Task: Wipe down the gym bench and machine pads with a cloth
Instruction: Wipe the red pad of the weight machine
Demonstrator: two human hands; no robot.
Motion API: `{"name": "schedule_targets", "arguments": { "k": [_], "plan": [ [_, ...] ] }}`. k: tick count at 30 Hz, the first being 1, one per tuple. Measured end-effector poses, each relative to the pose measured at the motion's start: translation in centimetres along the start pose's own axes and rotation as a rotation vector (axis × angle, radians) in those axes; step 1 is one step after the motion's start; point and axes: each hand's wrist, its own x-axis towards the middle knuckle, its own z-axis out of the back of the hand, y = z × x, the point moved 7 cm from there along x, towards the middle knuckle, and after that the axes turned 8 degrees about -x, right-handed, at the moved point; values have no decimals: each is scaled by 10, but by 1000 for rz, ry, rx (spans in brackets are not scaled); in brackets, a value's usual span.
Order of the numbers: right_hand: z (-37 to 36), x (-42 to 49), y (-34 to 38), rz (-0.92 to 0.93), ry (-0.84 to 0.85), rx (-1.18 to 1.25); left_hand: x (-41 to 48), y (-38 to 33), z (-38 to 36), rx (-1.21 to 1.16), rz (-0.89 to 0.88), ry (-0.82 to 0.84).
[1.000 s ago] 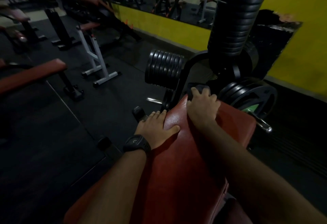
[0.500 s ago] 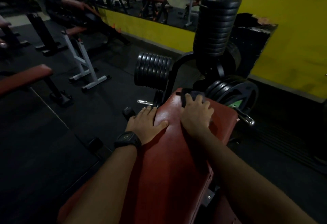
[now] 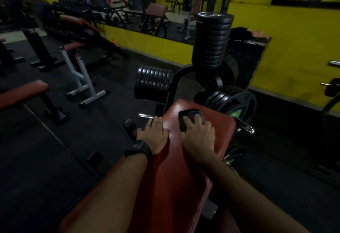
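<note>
Right hand point(image 3: 198, 135) lay flat on a dark cloth point(image 3: 190, 115), fingers spread and pressing it onto the far end of the red bench pad point(image 3: 174, 186). Left hand point(image 3: 154, 135) rested on the pad's left edge just beside it, fingers straight and together, holding nothing; black wristwatch point(image 3: 138, 150) on that wrist. Black weight plates point(image 3: 151, 83) racked just beyond the pad.
</note>
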Motion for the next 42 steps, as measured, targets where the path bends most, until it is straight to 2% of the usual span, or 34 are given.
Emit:
{"name": "schedule_targets", "arguments": {
  "k": [2, 4, 8, 10, 12, 15, 17, 19, 21, 23, 26, 28, 31, 33, 35, 40, 42],
  "plan": [
    [0, -4, 17, 134, -23, -36, 4, -5, -2, 28, -28, -18],
    [-3, 10, 15, 176, 4, -29, 8, -5, -4, 23, -19, -3],
    [-11, 35, -29, 4, 69, -63, 10, -7, -4, -5, 7, 40],
    [-8, 29, -42, -110, 30, -43, 11, -9, -4, -27, 4, 35],
    [-6, 12, -36, -141, 1, -34, 13, -10, -3, -33, -2, 16],
    [-4, -8, -7, -2, -43, -37, 21, -11, -2, -4, -15, 35],
    [-3, 1, 0, 111, -47, -17, 24, -13, -2, 23, -30, 46],
    [-5, 21, -9, 147, -17, -21, 26, -14, -2, 13, -37, 35],
    [-7, 41, -29, 87, 3, -66, 25, -15, -1, -7, -36, 21],
    [-11, 50, -52, -54, 29, -58, 23, -15, 0, -8, -37, 22],
    [-12, 35, -53, -172, 31, -59, 24, -17, 0, -15, -50, 9],
    [-9, 19, -31, -132, 4, -51, 28, -16, 0, -3, -62, -7],
    [-7, 15, 6, 96, -44, -19, 35, -13, -4, 23, -86, 4],
    [-8, 36, 7, 172, -36, -11, 38, -11, -3, 2, -82, -7],
    [-13, 61, -11, 133, -9, -60, 38, -13, -3, -30, -76, 0],
    [-15, 61, -46, -155, -6, -68, 35, -18, 1, -27, -75, -18],
    [-15, 45, -29, -143, -22, -67, 37, -18, 1, -18, -84, -26]
  ]
}}
